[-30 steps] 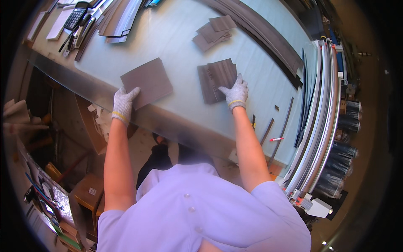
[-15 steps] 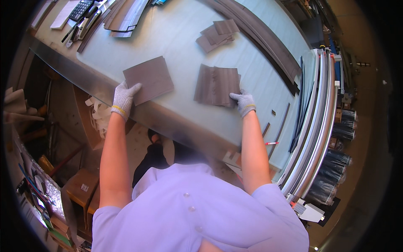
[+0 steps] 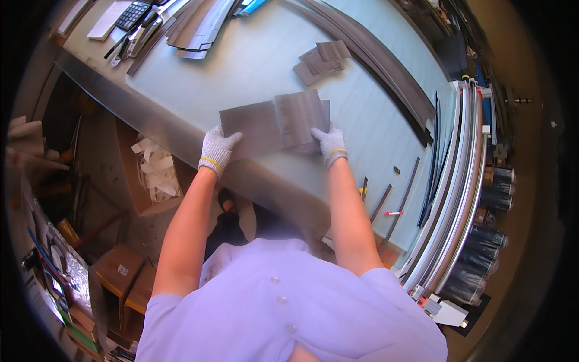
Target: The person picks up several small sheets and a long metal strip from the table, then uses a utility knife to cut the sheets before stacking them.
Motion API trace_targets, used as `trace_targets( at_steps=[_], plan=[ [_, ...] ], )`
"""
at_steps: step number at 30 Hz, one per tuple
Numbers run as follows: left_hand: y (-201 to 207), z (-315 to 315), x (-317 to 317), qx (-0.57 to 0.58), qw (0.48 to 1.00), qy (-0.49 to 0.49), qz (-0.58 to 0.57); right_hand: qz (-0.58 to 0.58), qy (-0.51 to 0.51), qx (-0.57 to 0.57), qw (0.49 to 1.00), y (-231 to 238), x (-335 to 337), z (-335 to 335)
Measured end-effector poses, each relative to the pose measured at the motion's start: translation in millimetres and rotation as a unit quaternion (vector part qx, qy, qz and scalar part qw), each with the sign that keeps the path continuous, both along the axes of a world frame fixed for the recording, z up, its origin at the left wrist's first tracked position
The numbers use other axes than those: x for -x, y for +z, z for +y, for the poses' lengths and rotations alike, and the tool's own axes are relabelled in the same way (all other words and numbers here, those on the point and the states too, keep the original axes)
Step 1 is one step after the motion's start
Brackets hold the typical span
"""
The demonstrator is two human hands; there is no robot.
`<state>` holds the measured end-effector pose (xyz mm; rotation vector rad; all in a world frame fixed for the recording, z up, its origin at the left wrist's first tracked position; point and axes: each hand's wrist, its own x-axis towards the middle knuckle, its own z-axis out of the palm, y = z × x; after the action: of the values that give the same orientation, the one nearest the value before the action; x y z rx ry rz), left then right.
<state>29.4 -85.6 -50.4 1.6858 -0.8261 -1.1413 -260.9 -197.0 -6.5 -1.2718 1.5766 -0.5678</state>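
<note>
left grip [image 3: 218, 146] pinches plain sheets [image 3: 253, 123] rightward | right grip [image 3: 332, 142] pinches striped stack [image 3: 300, 114] leftward | edges overlap (we can't confirm contact)

1 head-worn fisheye looks down at the table [image 3: 196, 90]

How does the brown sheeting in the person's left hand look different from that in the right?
The left sheeting, in the left hand, looks plain; the right sheeting, in the right hand, shows stripes and dark marks. The left sheeting is partly hidden; the right sheeting overlaps it in this view. Both are brown and flat.
</note>
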Motion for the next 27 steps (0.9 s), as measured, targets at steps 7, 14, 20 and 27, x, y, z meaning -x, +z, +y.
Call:
trace_targets(
  at_steps=[7,14,20,27],
  plan=[
    [20,24,-22,-0.025,0.996,-0.017,0.081,-0.054,0.244,-0.007,0.968,66,-21,-8],
    [37,25,-8,0.040,0.989,-0.013,0.141,0.229,0.355,0.273,0.864,20,-119,12],
    [56,32,5,0.145,0.971,0.073,0.177,-0.242,0.075,0.069,0.965,26,-90,40],
    [57,25,2,0.119,0.992,-0.042,0.012,-0.219,0.106,0.169,0.955,25,-89,64]
  ],
)
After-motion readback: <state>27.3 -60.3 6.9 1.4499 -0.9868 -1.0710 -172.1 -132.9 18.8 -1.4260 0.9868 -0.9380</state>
